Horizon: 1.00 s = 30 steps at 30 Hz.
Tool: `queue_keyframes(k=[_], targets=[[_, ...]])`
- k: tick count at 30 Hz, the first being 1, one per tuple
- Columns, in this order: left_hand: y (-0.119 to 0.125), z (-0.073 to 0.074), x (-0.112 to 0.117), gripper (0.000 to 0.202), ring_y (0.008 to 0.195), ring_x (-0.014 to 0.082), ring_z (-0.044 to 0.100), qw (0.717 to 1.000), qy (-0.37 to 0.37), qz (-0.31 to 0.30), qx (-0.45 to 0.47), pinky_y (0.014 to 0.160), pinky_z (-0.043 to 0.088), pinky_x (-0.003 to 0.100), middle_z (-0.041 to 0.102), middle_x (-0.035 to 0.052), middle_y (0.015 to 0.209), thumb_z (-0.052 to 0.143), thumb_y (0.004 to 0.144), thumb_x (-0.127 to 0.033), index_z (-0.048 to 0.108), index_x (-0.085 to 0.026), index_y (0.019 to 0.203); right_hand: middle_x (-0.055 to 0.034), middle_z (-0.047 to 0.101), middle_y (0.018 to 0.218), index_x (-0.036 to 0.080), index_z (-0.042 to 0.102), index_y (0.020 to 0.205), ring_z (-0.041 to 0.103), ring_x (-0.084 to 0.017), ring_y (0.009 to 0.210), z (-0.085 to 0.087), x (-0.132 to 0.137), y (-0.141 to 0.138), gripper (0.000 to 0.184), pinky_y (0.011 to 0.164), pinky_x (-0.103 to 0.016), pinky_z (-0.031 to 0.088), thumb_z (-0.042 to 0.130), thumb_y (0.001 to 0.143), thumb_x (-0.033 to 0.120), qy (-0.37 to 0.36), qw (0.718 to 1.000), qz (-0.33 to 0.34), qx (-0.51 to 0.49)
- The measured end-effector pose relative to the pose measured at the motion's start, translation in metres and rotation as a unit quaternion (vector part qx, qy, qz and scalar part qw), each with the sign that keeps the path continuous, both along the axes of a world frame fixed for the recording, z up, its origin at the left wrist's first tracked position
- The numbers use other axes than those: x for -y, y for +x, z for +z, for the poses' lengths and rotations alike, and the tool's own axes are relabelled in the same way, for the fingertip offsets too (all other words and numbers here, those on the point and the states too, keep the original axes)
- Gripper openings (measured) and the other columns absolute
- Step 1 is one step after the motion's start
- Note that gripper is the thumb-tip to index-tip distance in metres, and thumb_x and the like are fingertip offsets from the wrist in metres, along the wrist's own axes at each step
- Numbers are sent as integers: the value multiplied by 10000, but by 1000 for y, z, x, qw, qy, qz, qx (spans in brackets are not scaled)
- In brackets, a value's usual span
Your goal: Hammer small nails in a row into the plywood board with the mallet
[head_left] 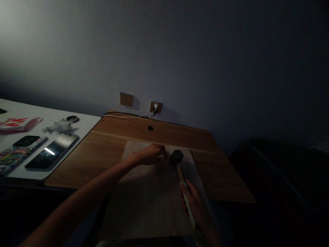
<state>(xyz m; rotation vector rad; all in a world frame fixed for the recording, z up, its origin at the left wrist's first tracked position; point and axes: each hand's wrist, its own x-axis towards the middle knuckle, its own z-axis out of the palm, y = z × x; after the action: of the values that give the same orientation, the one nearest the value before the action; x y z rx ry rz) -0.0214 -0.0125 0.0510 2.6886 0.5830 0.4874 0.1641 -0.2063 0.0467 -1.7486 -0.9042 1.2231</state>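
- From where I stand, the right hand (194, 197) has its grip wrapped around the handle of a mallet (180, 173), whose dark head sits over the upper right part of a pale board (144, 195).
- The left hand (153, 154) bends over the board with curled fingers, just beside that head; I can't tell if its grip has closed on anything.
- I'd want those fingertips well out of the head's path, and any blow short, square and driven from the wrist.
- The board seems to reach past the near edge of the wooden surface (102, 140), so I'd strike over the supported part.
- Dim light and the hands' own shadow make aiming harder, I'd say.
- Behind the board, a white cable (133, 117) runs to a plug at the wall.
- Off left, a dark-screened phone (52, 152) and crumpled plastic (60, 127) lie on the white surface (84, 123), clear of the mallet.
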Motion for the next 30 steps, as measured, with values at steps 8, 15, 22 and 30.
queue_keyframes(k=[8, 15, 22, 30], targets=[[-17, 7, 31, 133, 855, 184, 639, 994, 75, -65, -55, 829, 448, 293, 683, 49, 887, 619, 853, -121, 689, -226, 813, 95, 461, 529, 234, 525, 882, 407, -71, 365, -9, 3, 4, 437, 335, -167, 310, 642, 715, 620, -15, 999, -28, -6], [-17, 9, 22, 95, 825, 181, 637, 994, 69, -53, -70, 798, 453, 274, 678, 39, 858, 660, 812, -125, 665, -208, 767, 94, 474, 558, 229, 519, 880, 403, -60, 358, -13, 1, 5, 416, 328, -163, 296, 611, 741, 611, -10, 1000, -24, -11], [-4, -5, 3, 283, 863, 169, 659, 998, -9, 58, 34, 809, 467, 253, 710, 49, 984, 588, 815, -97, 690, -215, 1051, 79, 516, 599, 231, 540, 962, 442, -69, 389, -13, 4, 6, 412, 337, -165, 327, 624, 759, 580, -16, 999, -32, -16], [15, -32, -13, 221, 771, 157, 656, 972, -121, 174, 99, 712, 470, 236, 727, 26, 859, 567, 772, -110, 724, -179, 912, 86, 487, 577, 224, 522, 842, 409, -53, 365, -8, 2, 5, 368, 329, -160, 306, 626, 764, 567, 3, 1000, -12, -27]])
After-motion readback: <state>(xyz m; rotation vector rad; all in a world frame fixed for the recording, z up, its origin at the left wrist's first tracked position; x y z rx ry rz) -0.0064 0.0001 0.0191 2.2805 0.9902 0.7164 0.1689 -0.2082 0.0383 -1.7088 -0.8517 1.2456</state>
